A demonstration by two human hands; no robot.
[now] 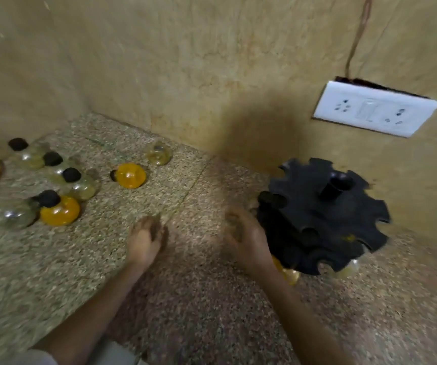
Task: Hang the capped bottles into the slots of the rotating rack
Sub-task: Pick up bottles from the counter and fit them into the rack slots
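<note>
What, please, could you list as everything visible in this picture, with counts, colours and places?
bottles on the counter: about eight, orange or clear, most with black caps, far left
rack: one, black, slotted, right, by the wall
bottles on the rack: at least two, orange and clear, hanging at its near edge
socket plate: one, white, right wall
counter: speckled stone
left hand: centre, blurred, seems empty
right hand: beside the rack's left edge, blurred

Bare countertop [175,299] between the bottles [57,185] far left and rack [322,217] against the right wall.
</note>
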